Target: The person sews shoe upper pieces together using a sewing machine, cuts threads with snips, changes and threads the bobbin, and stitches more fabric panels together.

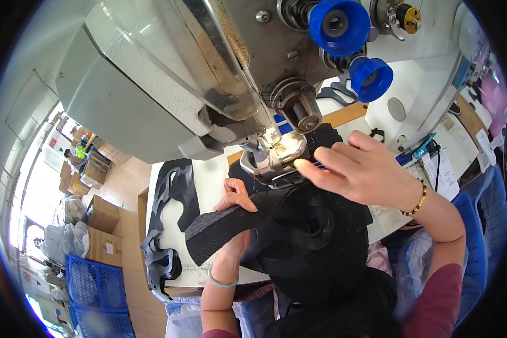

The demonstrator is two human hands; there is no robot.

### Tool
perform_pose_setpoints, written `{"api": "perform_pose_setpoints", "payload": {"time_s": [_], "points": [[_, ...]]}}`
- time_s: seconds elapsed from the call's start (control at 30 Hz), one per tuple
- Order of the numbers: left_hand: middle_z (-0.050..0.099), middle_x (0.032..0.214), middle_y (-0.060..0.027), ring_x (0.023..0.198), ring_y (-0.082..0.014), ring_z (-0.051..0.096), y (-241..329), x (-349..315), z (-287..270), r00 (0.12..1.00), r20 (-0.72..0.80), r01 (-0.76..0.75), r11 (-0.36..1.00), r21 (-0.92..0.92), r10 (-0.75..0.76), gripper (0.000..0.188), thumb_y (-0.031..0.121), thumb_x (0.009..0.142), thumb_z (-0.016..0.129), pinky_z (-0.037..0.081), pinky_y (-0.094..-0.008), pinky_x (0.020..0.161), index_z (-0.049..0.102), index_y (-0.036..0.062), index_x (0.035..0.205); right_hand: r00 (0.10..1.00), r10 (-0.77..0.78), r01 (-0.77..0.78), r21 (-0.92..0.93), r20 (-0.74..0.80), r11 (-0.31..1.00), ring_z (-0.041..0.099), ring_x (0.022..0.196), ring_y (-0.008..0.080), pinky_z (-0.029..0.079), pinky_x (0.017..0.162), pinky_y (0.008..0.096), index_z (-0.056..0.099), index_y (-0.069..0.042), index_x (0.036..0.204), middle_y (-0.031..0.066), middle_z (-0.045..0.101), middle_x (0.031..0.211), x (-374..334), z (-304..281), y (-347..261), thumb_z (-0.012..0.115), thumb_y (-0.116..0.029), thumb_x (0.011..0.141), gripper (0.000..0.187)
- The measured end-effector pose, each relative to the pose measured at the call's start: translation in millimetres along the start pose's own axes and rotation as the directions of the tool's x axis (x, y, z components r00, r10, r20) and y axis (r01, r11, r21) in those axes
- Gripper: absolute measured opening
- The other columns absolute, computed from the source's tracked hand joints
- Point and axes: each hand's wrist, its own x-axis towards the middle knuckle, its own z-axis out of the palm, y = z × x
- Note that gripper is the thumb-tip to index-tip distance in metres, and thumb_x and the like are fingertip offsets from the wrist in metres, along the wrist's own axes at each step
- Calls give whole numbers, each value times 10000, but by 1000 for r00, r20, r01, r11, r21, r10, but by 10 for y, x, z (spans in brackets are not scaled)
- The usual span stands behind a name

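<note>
Two bare hands work near centre frame: the left hand (235, 198) pinches a black textured piece (221, 230) between thumb and fingers, lower left of the machine's metal sewing head (265, 163). The right hand (356, 172) half-curls beside that head; whether it grips anything, I cannot tell. Good work likely needs a flat edge, light tension and fingertips clear of the needle area.

Sewing workshop was indicated by a bulky grey industrial sewing machine (135, 107), brown cardboard cartons (100, 243) and blue latticed plastic crates (97, 281).
</note>
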Motion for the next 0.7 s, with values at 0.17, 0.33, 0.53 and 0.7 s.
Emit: {"api": "perform_pose_setpoints", "payload": {"time_s": [0.17, 0.33, 0.53, 0.7], "points": [[378, 834, -11, 776, -120, 365, 46, -32, 45, 999, 12, 46, 996, -75, -45, 193, 211, 810, 648, 325, -240, 744, 525, 98, 713, 970, -216, 216, -13, -108, 976, 478, 662, 78, 367, 610, 221, 602, -53, 989, -32, 462, 783, 31, 111, -37, 600, -121, 751, 247], [444, 877, -34, 731, -104, 439, 253, -209, 64, 972, -88, 176, 923, -342, -218, 63, 85, 786, 610, 364, -211, 669, 562, 75, 825, 997, -59, 65, 101, -59, 993, 456, 624, 102, 344, 542, 242, 610, -90, 1094, -2, 466, 815, -71, 14, -128, 681, -141, 706, 398], [494, 588, 52, 521, -62, 447, 485, -257, 24, 766, -41, 428, 557, -712, -641, 53, 105, 885, 528, 387, -194, 524, 555, 83, 923, 921, 348, -348, 36, -176, 937, 495, 637, 167, 389, 537, 293, 605, -53, 1043, 37, 511, 796, -139, -273, -97, 727, -129, 672, 397], [565, 678, -42, 633, -102, 570, 267, -243, -97, 512, -360, 497, 610, -617, -780, 130, 134, 925, 508, 449, -215, 538, 563, 32, 867, 763, 646, -581, 454, 17, 675, 492, 661, 193, 405, 574, 265, 567, -31, 1108, 97, 510, 842, -302, -646, -186, 702, -78, 731, 403]]}}
